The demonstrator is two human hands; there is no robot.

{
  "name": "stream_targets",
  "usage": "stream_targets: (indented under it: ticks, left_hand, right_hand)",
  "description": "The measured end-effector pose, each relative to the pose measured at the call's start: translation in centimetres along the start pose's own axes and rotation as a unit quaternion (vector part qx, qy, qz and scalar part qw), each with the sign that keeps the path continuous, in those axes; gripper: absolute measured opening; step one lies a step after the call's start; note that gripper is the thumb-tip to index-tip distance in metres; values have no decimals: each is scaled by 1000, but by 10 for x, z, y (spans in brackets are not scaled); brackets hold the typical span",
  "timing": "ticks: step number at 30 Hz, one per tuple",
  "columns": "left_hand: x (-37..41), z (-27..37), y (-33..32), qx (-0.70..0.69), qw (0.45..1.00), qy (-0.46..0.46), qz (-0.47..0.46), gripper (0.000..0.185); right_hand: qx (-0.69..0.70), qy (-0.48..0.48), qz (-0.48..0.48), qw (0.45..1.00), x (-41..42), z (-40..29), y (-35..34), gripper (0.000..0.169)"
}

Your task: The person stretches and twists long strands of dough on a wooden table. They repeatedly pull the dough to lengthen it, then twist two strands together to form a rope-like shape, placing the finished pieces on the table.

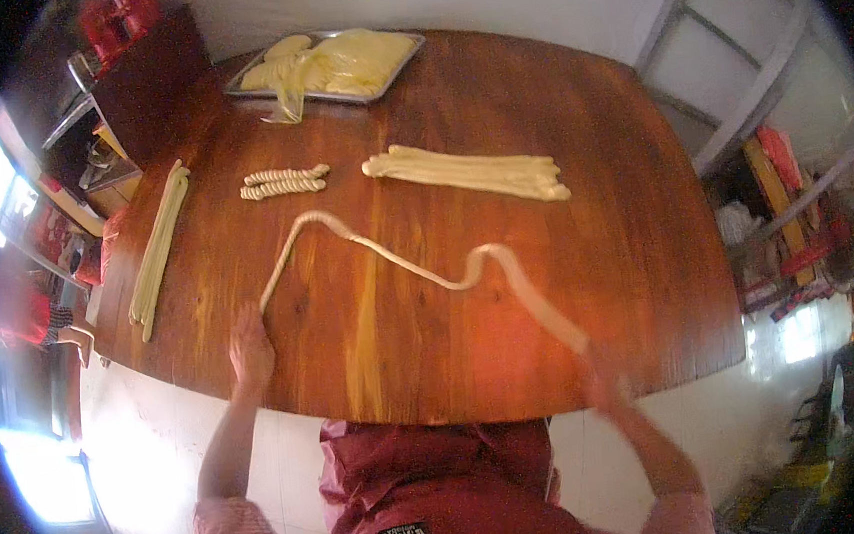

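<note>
One long dough rope (404, 265) lies in a wavy line across the wooden table (435, 372). Its thin, twisted left end runs under my left hand (251, 348), which rests flat-looking on the wood. The thicker right end meets my right hand (605, 385), blurred near the front edge; its fingers cannot be made out. Beyond the rope, short twisted dough pieces (285, 182) lie side by side. To their right is a bundle of plain dough strips (465, 174). More dough strips (160, 250) lie lengthwise near the table's left edge.
A metal tray (365, 97) at the far side holds pale dough pieces (369, 57) partly under clear plastic. A dark wooden cabinet (157, 85) adjoins the back left. At the far left, a person in red (29, 321) is partly visible. A pale framed panel (725, 40) stands at right.
</note>
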State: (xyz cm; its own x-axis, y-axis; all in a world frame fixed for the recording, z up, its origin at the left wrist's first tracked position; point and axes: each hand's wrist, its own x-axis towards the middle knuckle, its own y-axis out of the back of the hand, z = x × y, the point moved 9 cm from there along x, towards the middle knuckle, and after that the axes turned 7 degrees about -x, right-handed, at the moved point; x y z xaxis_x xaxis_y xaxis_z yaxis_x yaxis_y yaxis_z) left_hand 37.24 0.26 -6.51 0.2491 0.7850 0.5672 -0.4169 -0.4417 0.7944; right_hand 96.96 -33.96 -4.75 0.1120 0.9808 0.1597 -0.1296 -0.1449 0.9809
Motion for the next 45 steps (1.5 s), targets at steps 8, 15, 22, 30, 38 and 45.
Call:
stream_targets:
  ticks: [8, 15, 22, 30, 38, 45]
  left_hand:
    - [93, -88, -36, 294, 951, 64, -73, 60]
    - [-31, 105, -30, 112, 981, 24, -154, 79]
    - [-118, 232, 50, -171, 954, -22, -243, 46]
    - [-76, 153, 114, -277, 750, -162, -578, 43]
    - [176, 58, 321, -352, 882, 205, 238, 31]
    - [31, -255, 140, -15, 970, 213, 113, 35]
  right_hand:
    - [-20, -69, 13, 997, 206, 24, -20, 56]
    - [140, -338, -103, 925, 200, 65, -36, 43]
    - [-48, -68, 215, 973, 119, -21, 35, 21]
    - [361, 74, -215, 905, 127, 55, 14, 19]
    - [462, -308, 304, 774, 31, 363, 200, 36]
    - [277, -416, -130, 856, -139, 388, 20, 33]
